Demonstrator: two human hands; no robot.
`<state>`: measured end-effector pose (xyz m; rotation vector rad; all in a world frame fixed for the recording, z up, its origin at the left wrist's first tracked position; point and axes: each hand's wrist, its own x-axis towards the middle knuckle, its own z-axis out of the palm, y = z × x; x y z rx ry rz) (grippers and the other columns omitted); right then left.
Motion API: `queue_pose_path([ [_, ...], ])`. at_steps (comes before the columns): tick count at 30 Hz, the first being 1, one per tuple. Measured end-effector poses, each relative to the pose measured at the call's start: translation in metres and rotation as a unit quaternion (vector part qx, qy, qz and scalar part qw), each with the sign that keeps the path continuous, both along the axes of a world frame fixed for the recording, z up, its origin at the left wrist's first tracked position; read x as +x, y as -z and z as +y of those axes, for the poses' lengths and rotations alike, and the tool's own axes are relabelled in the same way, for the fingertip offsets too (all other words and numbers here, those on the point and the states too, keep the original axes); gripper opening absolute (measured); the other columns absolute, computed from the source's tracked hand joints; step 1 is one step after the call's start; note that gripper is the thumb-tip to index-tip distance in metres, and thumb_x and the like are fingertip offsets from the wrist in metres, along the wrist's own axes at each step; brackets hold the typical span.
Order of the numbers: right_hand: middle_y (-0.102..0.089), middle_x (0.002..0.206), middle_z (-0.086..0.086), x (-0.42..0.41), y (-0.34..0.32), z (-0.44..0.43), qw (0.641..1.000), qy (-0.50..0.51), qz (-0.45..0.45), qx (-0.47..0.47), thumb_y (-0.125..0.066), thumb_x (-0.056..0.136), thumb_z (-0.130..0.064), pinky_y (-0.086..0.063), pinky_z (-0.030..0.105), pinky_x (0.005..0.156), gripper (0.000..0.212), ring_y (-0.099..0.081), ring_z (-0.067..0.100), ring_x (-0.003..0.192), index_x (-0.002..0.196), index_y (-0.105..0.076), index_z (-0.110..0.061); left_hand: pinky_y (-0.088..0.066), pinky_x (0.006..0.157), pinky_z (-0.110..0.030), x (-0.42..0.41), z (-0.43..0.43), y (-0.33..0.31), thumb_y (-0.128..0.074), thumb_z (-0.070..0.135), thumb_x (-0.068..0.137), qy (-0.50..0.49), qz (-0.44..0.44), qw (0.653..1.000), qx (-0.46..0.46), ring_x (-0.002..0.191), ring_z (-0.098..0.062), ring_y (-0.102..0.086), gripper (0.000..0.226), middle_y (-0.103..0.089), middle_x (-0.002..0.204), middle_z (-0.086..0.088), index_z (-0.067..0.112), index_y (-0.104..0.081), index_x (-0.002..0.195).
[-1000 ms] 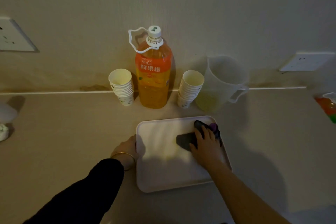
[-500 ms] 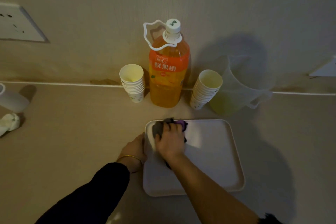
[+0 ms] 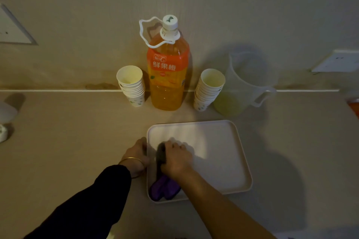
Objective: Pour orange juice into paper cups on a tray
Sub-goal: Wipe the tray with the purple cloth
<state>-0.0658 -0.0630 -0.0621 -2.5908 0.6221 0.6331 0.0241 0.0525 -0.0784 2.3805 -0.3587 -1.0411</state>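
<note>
Your right hand [image 3: 175, 158] grips the cloth [image 3: 165, 188] at the left edge of the tray [image 3: 223, 161]; your left hand [image 3: 136, 153] holds that rim. Press flat, sweep into corners.

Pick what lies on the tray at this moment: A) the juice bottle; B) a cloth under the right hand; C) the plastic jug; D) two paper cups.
B: the right hand grips a dark and purple cloth on the tray, while the left cup stack, right cup stack, bottle and jug stand on the counter behind it.
</note>
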Motion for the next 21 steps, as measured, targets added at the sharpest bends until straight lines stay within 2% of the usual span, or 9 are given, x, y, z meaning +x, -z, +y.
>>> queue_pose_path([
  [3, -0.048, 0.129, 0.011, -0.023, -0.005, -0.034, 0.996, 0.085, 0.018, -0.001, -0.065, 0.08, -0.031, -0.044, 0.036, 0.091, 0.064, -0.049, 0.031, 0.117, 0.134, -0.035, -0.011, -0.042, 0.071, -0.028, 0.0, -0.003, -0.003, -0.069, 0.029, 0.074, 0.01, 0.003, 1.0, 0.015, 0.096, -0.031, -0.058, 0.043, -0.057, 0.098, -0.004, 0.023, -0.047, 0.112],
  [6, -0.052, 0.124, 0.011, -0.043, -0.01, -0.07, 0.987, 0.139, 0.076, 0.007, -0.066, 0.08, -0.032, -0.045, 0.036, 0.088, 0.062, -0.053, 0.032, 0.114, 0.131, -0.036, -0.013, -0.048, 0.068, -0.031, 0.002, -0.004, -0.004, -0.068, 0.035, 0.057, 0.014, 0.019, 1.0, 0.011, 0.087, -0.031, -0.06, 0.055, -0.059, 0.097, -0.003, 0.029, -0.045, 0.107],
  [10, -0.052, 0.124, 0.013, -0.067, -0.011, -0.109, 0.978, 0.172, 0.121, -0.004, -0.068, 0.077, -0.036, -0.046, 0.037, 0.09, 0.065, -0.053, 0.032, 0.113, 0.13, -0.038, -0.013, -0.042, 0.064, -0.027, 0.003, -0.003, -0.001, -0.075, 0.028, 0.068, 0.018, 0.008, 1.0, 0.012, 0.076, -0.022, -0.053, 0.048, -0.058, 0.094, -0.001, 0.026, -0.048, 0.107],
  [12, -0.05, 0.126, 0.015, -0.074, -0.01, -0.12, 0.973, 0.179, 0.145, -0.032, -0.068, 0.078, -0.039, -0.044, 0.037, 0.092, 0.067, -0.052, 0.032, 0.115, 0.132, -0.038, -0.013, -0.045, 0.053, -0.024, 0.003, -0.003, 0.0, -0.074, 0.023, 0.072, 0.012, 0.009, 1.0, 0.004, 0.067, -0.019, -0.055, 0.042, -0.059, 0.093, -0.001, 0.026, -0.048, 0.105],
  [14, -0.05, 0.125, 0.015, -0.078, -0.01, -0.121, 0.966, 0.182, 0.162, -0.087, -0.063, 0.081, -0.041, -0.042, 0.036, 0.092, 0.062, -0.052, 0.031, 0.114, 0.13, -0.038, -0.013, -0.051, 0.043, -0.027, 0.003, -0.003, 0.0, -0.072, 0.017, 0.073, -0.01, 0.028, 1.0, -0.008, 0.06, -0.022, -0.061, 0.035, -0.061, 0.088, -0.003, 0.026, -0.05, 0.098],
  [17, -0.048, 0.128, 0.018, -0.079, -0.012, -0.098, 0.966, 0.161, 0.134, -0.15, -0.045, 0.092, -0.029, -0.04, 0.034, 0.09, 0.047, -0.051, 0.03, 0.114, 0.132, -0.034, -0.007, -0.055, 0.042, -0.042, 0.004, -0.001, 0.005, -0.068, 0.013, 0.067, -0.028, 0.055, 0.998, -0.028, 0.056, -0.032, -0.066, 0.03, -0.065, 0.084, -0.013, 0.019, -0.056, 0.094],
  [19, -0.048, 0.129, 0.018, -0.072, -0.013, -0.071, 0.973, 0.136, 0.101, -0.155, -0.042, 0.095, -0.024, -0.042, 0.035, 0.087, 0.046, -0.051, 0.03, 0.114, 0.134, -0.032, -0.003, -0.054, 0.042, -0.044, 0.007, 0.001, 0.011, -0.064, 0.011, 0.059, -0.032, 0.077, 0.995, -0.046, 0.056, -0.037, -0.066, 0.035, -0.064, 0.085, -0.02, 0.014, -0.057, 0.093],
  [21, -0.045, 0.133, 0.019, -0.06, -0.012, -0.043, 0.981, 0.122, 0.087, -0.127, -0.043, 0.095, -0.023, -0.042, 0.037, 0.091, 0.053, -0.05, 0.032, 0.116, 0.14, -0.026, 0.0, -0.053, 0.043, -0.042, 0.01, 0.001, 0.018, -0.064, 0.012, 0.057, -0.022, 0.092, 0.994, -0.052, 0.057, -0.038, -0.066, 0.038, -0.064, 0.085, -0.022, 0.014, -0.056, 0.094],
])
